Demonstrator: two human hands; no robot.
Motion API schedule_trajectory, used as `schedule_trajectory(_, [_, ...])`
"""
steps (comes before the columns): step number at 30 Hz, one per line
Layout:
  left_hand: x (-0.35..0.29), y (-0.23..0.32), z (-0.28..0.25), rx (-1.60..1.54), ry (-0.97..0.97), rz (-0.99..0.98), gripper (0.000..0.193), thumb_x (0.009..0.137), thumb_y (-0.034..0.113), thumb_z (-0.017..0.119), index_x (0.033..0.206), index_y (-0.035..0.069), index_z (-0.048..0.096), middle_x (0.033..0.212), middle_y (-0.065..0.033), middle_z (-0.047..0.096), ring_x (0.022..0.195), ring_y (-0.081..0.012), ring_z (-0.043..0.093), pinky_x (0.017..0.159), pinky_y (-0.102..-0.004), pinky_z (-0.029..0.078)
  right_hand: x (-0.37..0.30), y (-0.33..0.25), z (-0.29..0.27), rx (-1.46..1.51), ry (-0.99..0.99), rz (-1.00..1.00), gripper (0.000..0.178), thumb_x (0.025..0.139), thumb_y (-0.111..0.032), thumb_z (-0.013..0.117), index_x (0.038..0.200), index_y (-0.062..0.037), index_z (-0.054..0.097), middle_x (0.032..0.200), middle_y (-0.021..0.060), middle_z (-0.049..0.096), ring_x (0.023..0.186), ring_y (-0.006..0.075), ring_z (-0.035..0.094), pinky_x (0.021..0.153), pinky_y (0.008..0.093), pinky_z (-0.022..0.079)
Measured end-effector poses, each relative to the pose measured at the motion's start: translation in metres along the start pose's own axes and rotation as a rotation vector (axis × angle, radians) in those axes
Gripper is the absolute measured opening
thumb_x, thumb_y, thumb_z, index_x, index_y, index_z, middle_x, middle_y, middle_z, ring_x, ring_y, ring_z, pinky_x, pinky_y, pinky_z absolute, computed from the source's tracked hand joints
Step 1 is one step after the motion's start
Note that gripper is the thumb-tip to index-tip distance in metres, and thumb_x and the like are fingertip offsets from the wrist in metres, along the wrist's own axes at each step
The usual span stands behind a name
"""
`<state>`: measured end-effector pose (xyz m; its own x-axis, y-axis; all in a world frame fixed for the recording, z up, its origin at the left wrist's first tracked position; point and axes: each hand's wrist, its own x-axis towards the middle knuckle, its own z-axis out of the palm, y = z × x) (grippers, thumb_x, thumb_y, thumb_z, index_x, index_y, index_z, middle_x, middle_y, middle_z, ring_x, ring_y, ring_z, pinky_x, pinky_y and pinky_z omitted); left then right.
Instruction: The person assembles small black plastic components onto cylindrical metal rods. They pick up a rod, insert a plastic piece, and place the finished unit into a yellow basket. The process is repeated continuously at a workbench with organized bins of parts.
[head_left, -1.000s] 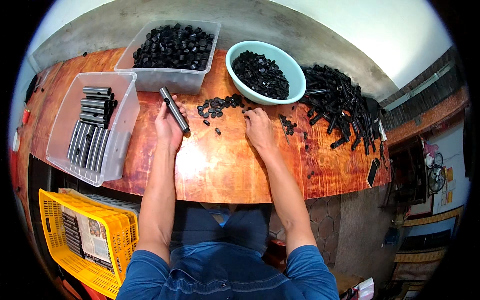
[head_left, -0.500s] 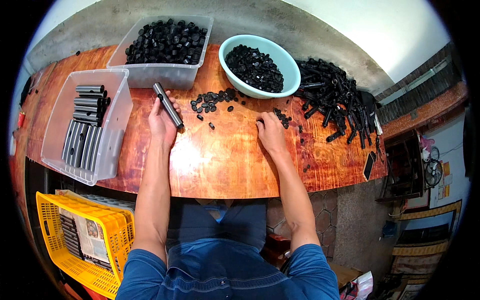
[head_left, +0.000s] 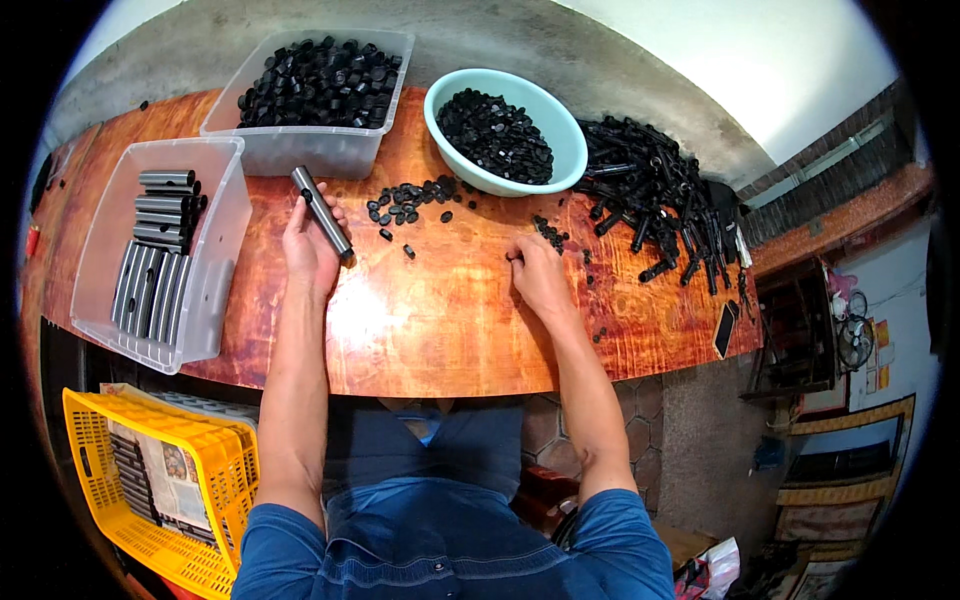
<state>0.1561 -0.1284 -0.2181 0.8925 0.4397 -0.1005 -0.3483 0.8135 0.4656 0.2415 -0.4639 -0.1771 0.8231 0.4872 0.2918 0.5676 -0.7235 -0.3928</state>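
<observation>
My left hand point(head_left: 311, 248) is wrapped round a shiny grey tube point(head_left: 317, 205) with a dark hole near its upper end and a black lower end. The tube slants above the table, its upper end toward the left. On the right, my right hand point(head_left: 541, 272) is low over the wood beside a small cluster of tiny black pieces point(head_left: 551, 236). Its thumb and fingers are pinched together, and a small dark bit shows at the fingertips, too little to name. Between my hands and farther off lie loose black oval caps point(head_left: 408, 203), with two single ones nearer me.
A clear bin point(head_left: 225, 290) of grey tubes stands left, with another clear bin point(head_left: 290, 155) of black caps behind. A pale blue basin point(head_left: 508, 185) holds small black parts. Black rod-like parts point(head_left: 665, 190) are heaped right, near a phone point(head_left: 724, 330). A yellow crate point(head_left: 215, 480) stands low left.
My right hand's fingertips have drawn together and back toward me slightly. The left hand keeps the tube at nearly the same tilt. The whole view has shifted a little.
</observation>
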Motion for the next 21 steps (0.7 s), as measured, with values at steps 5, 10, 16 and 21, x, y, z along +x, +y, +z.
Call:
schedule_trajectory(5, [0.001,-0.002,-0.002,-0.003,-0.035,-0.003,0.037,0.107,0.034,0.046,0.13,0.007,0.057,0.098,-0.0038,0.06,0.085,-0.0163,0.058,0.077,-0.0305,0.051,-0.005,0.018,-0.01,-0.004,0.153,0.069,0.013,0.086,0.003,0.067,0.099,0.0055,0.066,0.104,0.0228,0.066,0.098,0.0404,0.065,0.085,0.046,0.053])
schedule_trajectory(10, [0.003,-0.002,-0.003,-0.007,-0.04,-0.005,0.037,0.108,0.033,0.045,0.13,0.007,0.057,0.099,-0.0043,0.06,0.086,-0.0162,0.058,0.078,-0.0309,0.051,-0.034,-0.012,-0.002,0.078,0.075,-0.069,0.039,0.093,-0.02,0.066,0.124,0.004,0.062,0.125,0.0233,0.065,0.117,0.0376,0.062,0.102,0.0447,0.05])
schedule_trajectory(16, [0.004,-0.002,-0.007,0.017,-0.036,0.015,0.037,0.108,0.032,0.044,0.131,0.006,0.056,0.1,-0.0052,0.06,0.087,-0.0169,0.057,0.079,-0.0308,0.051,-0.049,-0.047,0.015,0.051,-0.286,-0.02,0.071,0.097,-0.039,0.062,0.147,0.0072,0.041,0.156,0.026,0.038,0.147,0.0401,0.033,0.122,0.0468,0.029])
schedule_trajectory(21, [0.0,-0.001,-0.002,-0.032,-0.04,-0.009,0.038,0.109,0.032,0.042,0.132,0.005,0.055,0.101,-0.0048,0.06,0.087,-0.0167,0.057,0.08,-0.0305,0.051,-0.025,-0.012,0.008,-0.073,-0.184,0.126,0.067,0.1,-0.04,0.058,0.146,0.0058,0.041,0.156,0.0245,0.038,0.146,0.0395,0.033,0.121,0.0473,0.029])
